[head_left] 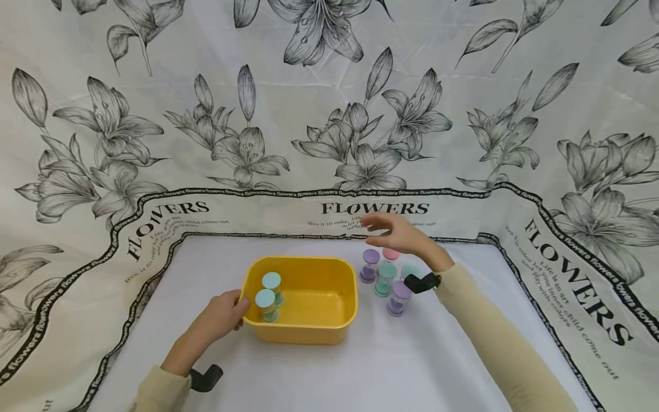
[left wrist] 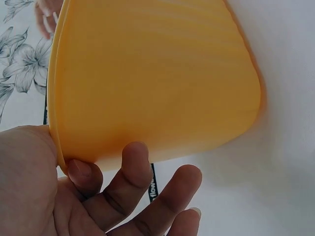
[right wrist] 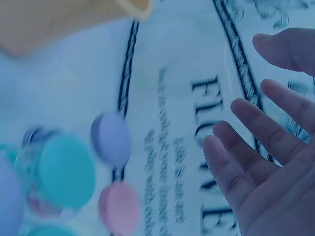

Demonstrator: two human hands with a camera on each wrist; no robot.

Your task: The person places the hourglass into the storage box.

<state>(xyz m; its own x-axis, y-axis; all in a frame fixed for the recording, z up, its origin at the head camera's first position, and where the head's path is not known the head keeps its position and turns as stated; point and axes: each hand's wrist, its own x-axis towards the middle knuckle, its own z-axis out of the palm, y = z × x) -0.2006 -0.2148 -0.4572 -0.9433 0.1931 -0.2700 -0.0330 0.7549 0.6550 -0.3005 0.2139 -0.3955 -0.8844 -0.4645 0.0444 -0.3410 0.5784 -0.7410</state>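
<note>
My left hand (head_left: pixel 222 313) grips the left rim of a yellow plastic tub (head_left: pixel 309 335), its fingers against the outer wall (left wrist: pixel 162 73). Inside the tub, at its left end, two sand timers with pale blue caps (head_left: pixel 266 303) stand upright. My right hand (head_left: pixel 395 232) is raised, fingers spread with nothing between them, above a group of sand timers right of the tub. Among these are a purple one (head_left: pixel 369 266) at the back left, a teal one (head_left: pixel 385 278) in the middle, another purple one (head_left: pixel 399 298) in front, and a pink-capped one (right wrist: pixel 119 209) partly hidden behind.
A white cloth (head_left: pixel 309 377) covers the table. Behind and at both sides hangs a floral fabric (head_left: pixel 278 217) with black lettering. The right sleeve (head_left: pixel 494 332) and a black wrist strap (head_left: pixel 422 282) extend over the timers' right side, partly covering one pale teal timer (head_left: pixel 410 272).
</note>
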